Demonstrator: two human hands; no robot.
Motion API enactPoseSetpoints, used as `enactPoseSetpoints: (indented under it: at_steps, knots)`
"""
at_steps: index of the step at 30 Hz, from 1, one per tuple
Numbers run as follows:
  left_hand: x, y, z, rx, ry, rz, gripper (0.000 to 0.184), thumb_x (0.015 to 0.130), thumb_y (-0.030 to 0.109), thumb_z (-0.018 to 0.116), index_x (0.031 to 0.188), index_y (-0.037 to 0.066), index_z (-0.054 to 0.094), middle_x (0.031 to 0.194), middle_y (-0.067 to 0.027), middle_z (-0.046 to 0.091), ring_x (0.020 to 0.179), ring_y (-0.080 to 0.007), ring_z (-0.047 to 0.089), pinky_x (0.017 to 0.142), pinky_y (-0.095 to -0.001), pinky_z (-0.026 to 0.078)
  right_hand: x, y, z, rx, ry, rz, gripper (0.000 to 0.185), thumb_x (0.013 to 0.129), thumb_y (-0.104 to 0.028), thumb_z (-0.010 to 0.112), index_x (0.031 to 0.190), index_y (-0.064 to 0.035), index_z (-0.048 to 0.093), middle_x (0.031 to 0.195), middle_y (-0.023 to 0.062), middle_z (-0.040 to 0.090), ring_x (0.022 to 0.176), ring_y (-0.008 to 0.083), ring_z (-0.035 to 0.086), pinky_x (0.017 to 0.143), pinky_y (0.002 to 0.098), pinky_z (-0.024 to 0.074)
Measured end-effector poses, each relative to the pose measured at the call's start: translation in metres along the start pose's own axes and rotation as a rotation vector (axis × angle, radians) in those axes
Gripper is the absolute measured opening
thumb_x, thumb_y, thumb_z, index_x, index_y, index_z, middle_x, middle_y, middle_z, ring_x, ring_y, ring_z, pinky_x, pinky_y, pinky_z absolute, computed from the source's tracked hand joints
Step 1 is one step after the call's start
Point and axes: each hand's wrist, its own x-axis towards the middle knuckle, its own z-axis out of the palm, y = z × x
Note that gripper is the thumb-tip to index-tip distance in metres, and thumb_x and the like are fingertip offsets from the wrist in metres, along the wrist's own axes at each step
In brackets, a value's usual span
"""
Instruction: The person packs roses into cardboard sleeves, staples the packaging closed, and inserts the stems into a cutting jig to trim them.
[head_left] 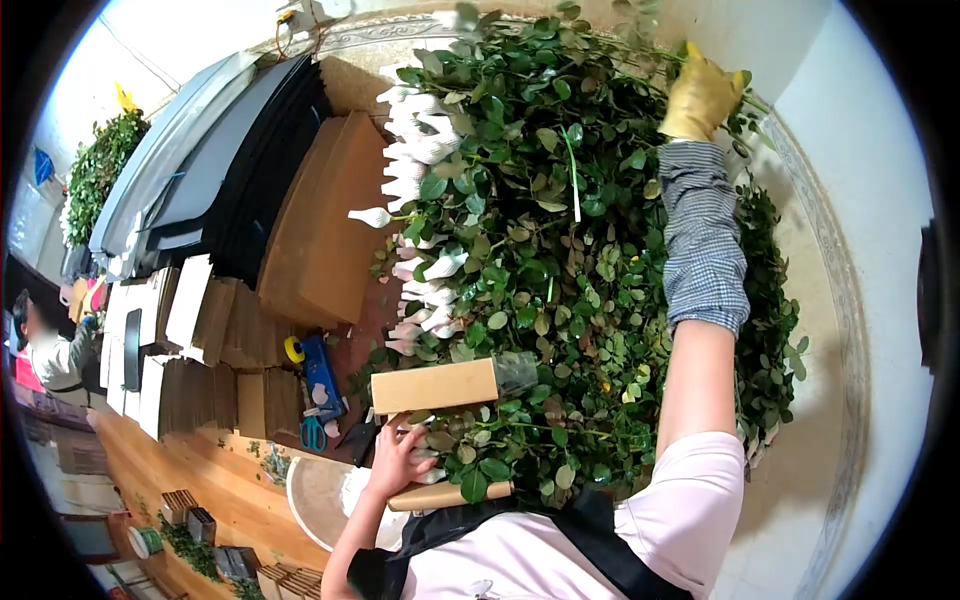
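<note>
Far left: another person [60, 355], apart from this work. Upright stacks of folded cardboard [190, 395], edges facing out, likely so single pieces pull free easily. Dark phone-like item [132, 350] leans on them. Behind, dark sheets [225, 165] and a big brown carton [330, 220] lean side by side, probably to save room.

Next: blue tape dispenser [322, 375] and teal-handled scissors [313, 433] beside the cardboard, seemingly parked within left-hand reach.

Left hand [395, 460]: bare, at the near edge of a cardboard sleeve [435, 387], by netted heads; fingers bent and partly spread, can't tell if gripping. Clear film [517, 373] sticks out of the sleeve's right end. Hand maybe there to steady the near side. Another cardboard piece [450, 495] lies against the body side, partly under leaves.

Center: big pile of leafy stems [600, 300], mostly lying crosswise, white-netted heads [430, 140] lined up at left; netting presumably guards the blooms, and the shared direction keeps heads together. One netted head [370, 216] pokes out farther left. Green tie-like strip [573, 175] on the foliage, purpose unclear.

Right: right hand [703, 95], yellow glove, checked sleeve, at the pile's far right; fingers look closed on leafy stems, away from the heads, likely sparing the blooms and avoiding thorns.
</note>
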Motion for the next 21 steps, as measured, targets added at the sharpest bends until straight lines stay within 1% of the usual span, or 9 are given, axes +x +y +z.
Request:
enactPoseSetpoints:
  at_steps: [4,5,7,9,10,11,13,15,21]
  knots:
    - [-0.002,-0.005,0.005,0.008,0.027,0.021,0.066,0.068,0.033,0.085,0.127,0.016,0.06,0.134,-0.0196,0.048,0.124,-0.0389,0.045,0.104,-0.0483,0.039,-0.015,0.025,-0.067,0.322,0.16,0.211,0.028,0.085,-0.004,0.068,0.108,-0.0188,0.073,0.087,0.0074,0.075,0.08,0.0238,0.07,0.088,0.0409,0.0521]
    - [-0.003,-0.007,0.007,-0.014,0.001,-0.001,0.066,0.068,0.033,0.085,0.127,0.015,0.06,0.131,-0.0202,0.048,0.123,-0.0401,0.045,0.104,-0.0489,0.038,-0.022,0.025,-0.072,0.272,-0.088,0.148,0.026,0.089,-0.009,0.064,0.112,-0.0183,0.072,0.093,0.0123,0.074,0.082,0.0276,0.07,0.08,0.0395,0.0549]
    - [-0.004,-0.012,0.011,0.008,0.039,0.045,0.067,0.069,0.034,0.084,0.128,0.015,0.059,0.131,-0.0209,0.049,0.122,-0.0406,0.046,0.104,-0.0493,0.038,-0.06,0.035,-0.011,0.195,-0.421,-0.02,0.021,0.093,-0.022,0.063,0.111,-0.0195,0.073,0.099,0.0094,0.074,0.09,0.0243,0.07,0.093,0.04,0.0524]
    - [-0.002,-0.008,0.007,0.004,0.04,0.052,0.068,0.069,0.032,0.084,0.129,0.015,0.058,0.135,-0.0213,0.047,0.123,-0.0403,0.045,0.103,-0.0492,0.039,-0.047,0.042,-0.059,0.453,-0.575,0.263,0.024,0.095,-0.026,0.058,0.113,-0.0216,0.073,0.11,0.0108,0.072,0.097,0.0276,0.068,0.088,0.0409,0.0534]
    - [-0.002,-0.008,0.008,-0.002,0.044,0.056,0.07,0.069,0.032,0.085,0.131,0.015,0.057,0.135,-0.0213,0.046,0.124,-0.0405,0.044,0.104,-0.049,0.039,-0.051,0.048,-0.084,0.445,-0.346,0.278,0.024,0.093,-0.026,0.061,0.113,-0.02,0.073,0.107,0.0108,0.073,0.095,0.0286,0.069,0.089,0.0414,0.0523]
    - [-0.003,-0.011,0.01,-0.001,0.043,0.061,0.072,0.069,0.031,0.085,0.133,0.016,0.056,0.136,-0.0213,0.044,0.125,-0.0406,0.044,0.104,-0.0488,0.039,-0.055,0.065,-0.091,0.246,-0.092,0.018,0.023,0.092,-0.023,0.064,0.112,-0.018,0.073,0.106,0.0106,0.073,0.095,0.0283,0.069,0.089,0.0403,0.0517]
    - [-0.004,-0.012,0.011,-0.025,0.126,0.103,0.067,0.069,0.033,0.085,0.128,0.015,0.059,0.13,-0.021,0.049,0.119,-0.0406,0.047,0.102,-0.0496,0.04,-0.075,0.083,-0.124,0.511,-0.153,-0.047,0.021,0.092,-0.021,0.065,0.112,-0.0162,0.073,0.112,0.0109,0.072,0.097,0.0265,0.069,0.09,0.0401,0.0519]
    - [-0.004,-0.014,0.014,-0.019,0.133,0.081,0.067,0.068,0.033,0.085,0.127,0.015,0.06,0.128,-0.021,0.049,0.12,-0.0402,0.047,0.102,-0.0504,0.039,-0.114,0.085,-0.17,0.543,-0.281,0.026,0.023,0.095,-0.016,0.062,0.116,-0.0118,0.07,0.119,0.0118,0.07,0.103,0.0244,0.067,0.092,0.038,0.0511]
    - [-0.003,-0.023,0.025,0.006,0.142,0.065,0.069,0.07,0.032,0.084,0.13,0.015,0.057,0.129,-0.0243,0.046,0.124,-0.0432,0.045,0.104,-0.0504,0.04,-0.226,0.118,-0.257,0.787,-1.243,0.247,0.032,0.096,-0.005,0.056,0.127,-0.0023,0.061,0.114,0.0098,0.069,0.102,0.0165,0.063,0.089,0.0265,0.0493]
